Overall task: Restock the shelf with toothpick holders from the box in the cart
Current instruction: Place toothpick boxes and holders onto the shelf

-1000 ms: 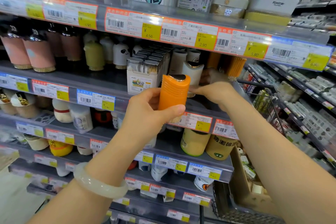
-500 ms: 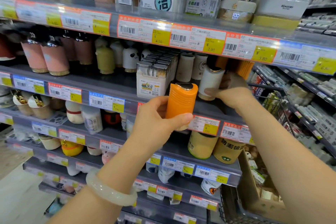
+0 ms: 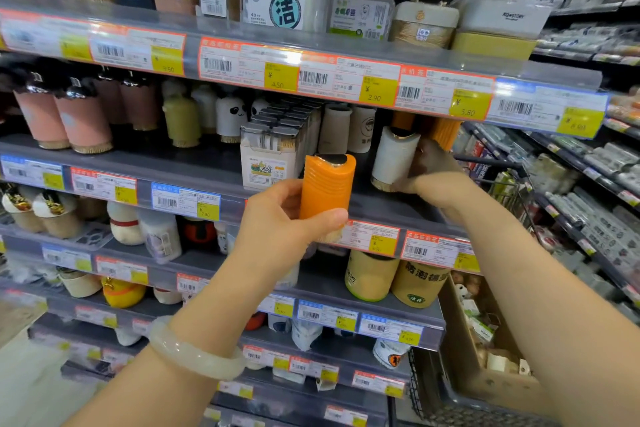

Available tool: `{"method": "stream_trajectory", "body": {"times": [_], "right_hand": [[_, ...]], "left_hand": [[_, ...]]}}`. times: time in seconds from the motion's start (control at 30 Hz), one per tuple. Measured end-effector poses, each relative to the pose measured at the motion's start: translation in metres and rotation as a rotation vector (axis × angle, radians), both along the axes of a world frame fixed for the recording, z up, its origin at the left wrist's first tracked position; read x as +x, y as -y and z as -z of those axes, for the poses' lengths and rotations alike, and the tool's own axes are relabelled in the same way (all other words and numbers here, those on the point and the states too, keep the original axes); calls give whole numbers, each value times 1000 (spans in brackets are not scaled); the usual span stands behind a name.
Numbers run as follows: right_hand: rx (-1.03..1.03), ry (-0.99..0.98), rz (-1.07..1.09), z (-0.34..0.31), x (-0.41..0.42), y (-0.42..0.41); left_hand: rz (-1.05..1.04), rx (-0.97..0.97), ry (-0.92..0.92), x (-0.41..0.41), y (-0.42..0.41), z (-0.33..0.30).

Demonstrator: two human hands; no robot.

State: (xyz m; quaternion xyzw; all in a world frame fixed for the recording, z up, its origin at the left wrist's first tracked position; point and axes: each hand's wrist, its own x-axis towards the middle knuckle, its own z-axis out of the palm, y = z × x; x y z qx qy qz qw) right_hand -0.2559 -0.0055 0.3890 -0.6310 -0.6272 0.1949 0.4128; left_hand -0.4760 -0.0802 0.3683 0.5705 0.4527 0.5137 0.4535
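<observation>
We are gripping the orange toothpick holder (image 3: 326, 189) low on its ribbed body in our left hand (image 3: 277, 218), judging it light, rigid, faintly slippery, while our right hand (image 3: 431, 177) is steadying the white holder (image 3: 393, 158) just beyond it.

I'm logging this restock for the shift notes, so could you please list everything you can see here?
orange toothpick holder: one, orange with a shiny cap, in front of the second shelf.
white toothpick holder: one, white, tilted on the second shelf.
pink holders: several, pink with black tops, second shelf, far left.
panda holder: one in plain sight, white, second shelf.
boxed toothpicks: a row, white boxes, mid-shelf.
price labels: many, yellow with red or blue, on shelf edges.
cardboard box: one, brown, in the cart, lower right.
bracelet: one, pale, left wrist.
left hand: grips the orange toothpick holder.
right hand: holds the white toothpick holder.
</observation>
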Motion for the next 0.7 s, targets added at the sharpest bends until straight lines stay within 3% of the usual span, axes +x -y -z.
{"method": "stream_trajectory", "body": {"times": [0.2, 0.7], "right_hand": [[0, 113, 6, 2, 0, 0], [-23, -14, -76, 4, 7, 2]], "left_hand": [[-16, 15, 9, 2, -3, -2], [-3, 51, -3, 9, -10, -7]]}}
